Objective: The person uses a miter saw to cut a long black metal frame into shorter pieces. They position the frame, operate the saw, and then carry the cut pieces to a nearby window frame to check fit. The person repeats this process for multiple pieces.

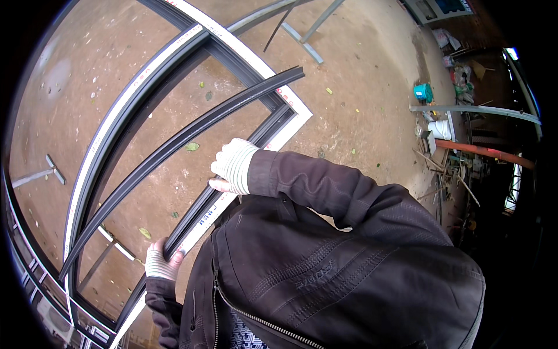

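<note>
A large dark window or door frame (pixel 279 139) with white film strips on its faces lies before me, raised above the floor. My left hand (pixel 163 263), in a white striped glove, wraps round the frame's near rail at the lower left. Further along the same rail, my right hand (pixel 233 167) in a matching glove is closed with curled fingers over the dark channel; its fingertips are partly hidden. A loose dark grooved strip (pixel 186 135) lies slantwise across the frame's opening, its far end sticking out past the upper right corner. Neither hand touches that strip.
Grey metal stand legs (pixel 302 42) show beyond the frame, with another stand (pixel 55 168) at the left. On the right are a teal bucket (pixel 424 92), a white bucket (pixel 440 129), an orange-red pole (pixel 482 151) and scattered scraps. Leaves dot the brown floor (pixel 354 104).
</note>
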{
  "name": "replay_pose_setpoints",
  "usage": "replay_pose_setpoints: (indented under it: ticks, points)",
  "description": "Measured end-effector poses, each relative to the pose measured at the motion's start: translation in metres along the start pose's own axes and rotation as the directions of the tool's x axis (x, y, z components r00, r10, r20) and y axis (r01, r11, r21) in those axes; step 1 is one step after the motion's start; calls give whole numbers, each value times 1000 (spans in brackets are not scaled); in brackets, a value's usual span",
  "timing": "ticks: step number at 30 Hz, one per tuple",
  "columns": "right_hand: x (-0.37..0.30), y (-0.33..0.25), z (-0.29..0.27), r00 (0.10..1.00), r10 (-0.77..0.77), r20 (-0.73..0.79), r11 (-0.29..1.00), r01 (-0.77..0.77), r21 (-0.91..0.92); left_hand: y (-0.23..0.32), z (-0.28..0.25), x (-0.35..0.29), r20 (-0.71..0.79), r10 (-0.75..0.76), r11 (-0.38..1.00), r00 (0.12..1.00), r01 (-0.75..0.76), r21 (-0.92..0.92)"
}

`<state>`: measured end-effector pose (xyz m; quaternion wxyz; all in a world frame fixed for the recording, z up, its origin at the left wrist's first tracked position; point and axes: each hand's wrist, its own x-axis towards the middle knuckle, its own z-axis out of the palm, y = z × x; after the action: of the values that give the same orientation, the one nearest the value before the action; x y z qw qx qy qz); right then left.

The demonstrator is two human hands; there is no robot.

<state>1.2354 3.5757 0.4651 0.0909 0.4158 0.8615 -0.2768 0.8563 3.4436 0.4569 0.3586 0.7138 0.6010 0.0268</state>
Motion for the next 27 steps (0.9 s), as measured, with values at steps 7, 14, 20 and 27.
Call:
replay_pose_setpoints:
  ticks: [7,14,20,27]
  points:
    - [-4,-6,-5,1000,18,-15,1000,-19,-12,21,-3,1,46,-84,970,995,71,232]
    - [-12,-13,-10,998,47,50,999,-47,-14,-1,22,-6,-38,-37,936,999,48,350]
    - [-11,-8,-4,998,39,53,999,-39,-14,-1,24,-5,-34,-51,940,998,59,336]
    - [-11,-9,-2,999,47,20,999,-47,-24,2,23,-7,-25,-71,921,997,76,383]
